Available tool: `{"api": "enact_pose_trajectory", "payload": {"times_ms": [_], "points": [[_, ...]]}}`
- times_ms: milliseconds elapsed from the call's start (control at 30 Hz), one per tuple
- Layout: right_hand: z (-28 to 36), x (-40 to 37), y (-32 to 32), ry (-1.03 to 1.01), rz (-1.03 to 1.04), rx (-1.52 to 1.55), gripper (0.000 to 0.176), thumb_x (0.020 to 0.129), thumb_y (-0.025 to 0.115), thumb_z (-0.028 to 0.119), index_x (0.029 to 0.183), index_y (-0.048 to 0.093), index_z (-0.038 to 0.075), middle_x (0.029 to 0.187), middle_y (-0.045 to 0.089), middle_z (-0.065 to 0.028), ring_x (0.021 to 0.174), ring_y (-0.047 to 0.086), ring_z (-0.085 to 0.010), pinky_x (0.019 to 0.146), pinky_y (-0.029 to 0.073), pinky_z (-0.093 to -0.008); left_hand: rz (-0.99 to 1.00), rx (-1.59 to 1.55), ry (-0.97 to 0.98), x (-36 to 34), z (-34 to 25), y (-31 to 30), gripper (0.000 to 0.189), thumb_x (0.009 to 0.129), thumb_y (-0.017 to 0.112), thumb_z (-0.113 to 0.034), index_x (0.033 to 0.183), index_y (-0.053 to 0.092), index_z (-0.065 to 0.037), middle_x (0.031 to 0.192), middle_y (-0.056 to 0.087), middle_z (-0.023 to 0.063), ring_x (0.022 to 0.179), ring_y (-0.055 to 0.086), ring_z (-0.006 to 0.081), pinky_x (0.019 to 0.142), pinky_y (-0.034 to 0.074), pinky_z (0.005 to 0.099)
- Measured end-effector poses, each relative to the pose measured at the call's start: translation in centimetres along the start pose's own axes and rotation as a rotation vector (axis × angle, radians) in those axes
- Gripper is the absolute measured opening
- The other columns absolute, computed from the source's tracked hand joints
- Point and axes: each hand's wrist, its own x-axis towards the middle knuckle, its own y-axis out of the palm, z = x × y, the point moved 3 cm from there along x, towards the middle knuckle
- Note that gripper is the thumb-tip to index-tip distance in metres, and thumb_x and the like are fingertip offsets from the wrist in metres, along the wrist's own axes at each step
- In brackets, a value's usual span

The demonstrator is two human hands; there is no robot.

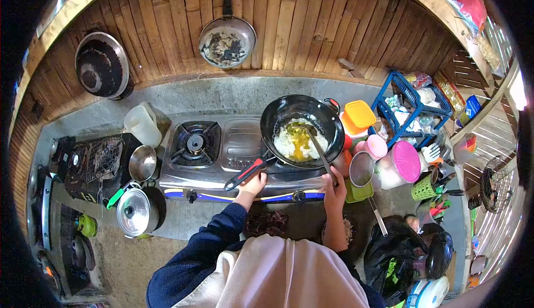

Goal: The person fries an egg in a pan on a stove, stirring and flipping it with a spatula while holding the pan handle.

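A black wok sits on the right burner of the gas stove, with frothy yellow and white food in it, seemingly egg in oil. My left hand is closed at the wok's red and black handle, its fingers mostly hidden beneath it. In my right hand is the handle of a long, thin spatula. The tool's far end dips into the food, so its blade is hard to make out.
Left of the wok is a bare burner. Pots and a white jug stand further left. A strainer, pink-lidded tub and blue rack crowd the right. Pans hang on the bamboo wall.
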Motion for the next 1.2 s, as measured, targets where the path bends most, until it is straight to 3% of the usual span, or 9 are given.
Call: {"api": "enact_pose_trajectory", "payload": {"times_ms": [267,467,700,1100,1167,1200], "points": [[1.9,-0.9,-2.1,0.026,-0.04,-0.037,0.026,0.089,0.053,0.013,0.111,0.052,0.0,0.079,0.057,-0.0049,0.057,0.049,-0.0055,0.047,0.043,-0.019,0.028,-0.012,-0.007,0.2,-0.5,-0.7,0.033,0.075,0.048,-0.029,0.1,0.057,-0.009,0.088,0.06,0.0166,0.08,0.058,0.0343,0.072,0.047,0.0441],[3.8,-1.4,-3.0,-0.061,-0.102,-0.056,0.022,0.09,0.05,0.013,0.107,0.053,-0.001,0.073,0.056,-0.0056,0.049,0.045,-0.006,0.045,0.039,-0.0185,0.111,0.007,-0.047,0.2,-1.1,-1.7,0.034,0.076,0.047,-0.03,0.102,0.057,-0.01,0.089,0.06,0.0164,0.081,0.058,0.0335,0.072,0.047,0.0444],[6.1,-1.8,-4.0,-0.11,-0.151,-0.058,0.02,0.088,0.053,0.012,0.101,0.055,-0.003,0.068,0.055,-0.0052,0.052,0.048,-0.0067,0.046,0.041,-0.0192,0.037,-0.032,-0.046,0.0,-0.6,-1.0,0.033,0.076,0.046,-0.03,0.101,0.058,-0.011,0.09,0.06,0.0163,0.08,0.058,0.0336,0.072,0.047,0.0443],[6.7,-2.2,-4.6,-0.215,-0.174,-0.072,0.017,0.088,0.053,0.013,0.096,0.057,-0.002,0.061,0.053,-0.0037,0.048,0.046,-0.0064,0.044,0.039,-0.0197,0.145,-0.026,-0.108,0.0,-0.5,-0.8,0.033,0.076,0.046,-0.03,0.099,0.057,-0.009,0.088,0.06,0.0171,0.079,0.058,0.0339,0.07,0.046,0.0448],[6.7,-2.0,-4.2,-0.221,-0.159,-0.109,0.018,0.088,0.053,0.014,0.097,0.056,-0.002,0.063,0.054,-0.0039,0.049,0.046,-0.006,0.044,0.039,-0.019,-0.047,-0.031,-0.019,-0.1,-0.4,-0.8,0.028,0.075,0.048,-0.031,0.089,0.058,-0.009,0.077,0.059,0.0138,0.069,0.058,0.0318,0.06,0.046,0.0437],[6.5,-1.8,-4.1,-0.225,-0.157,-0.108,0.018,0.088,0.053,0.014,0.097,0.056,-0.002,0.063,0.054,-0.0039,0.049,0.046,-0.006,0.044,0.039,-0.019,-0.052,-0.031,-0.019,0.0,-0.4,-0.8,0.028,0.075,0.048,-0.031,0.089,0.058,-0.009,0.077,0.059,0.0138,0.069,0.058,0.0318,0.06,0.046,0.0437]]}}
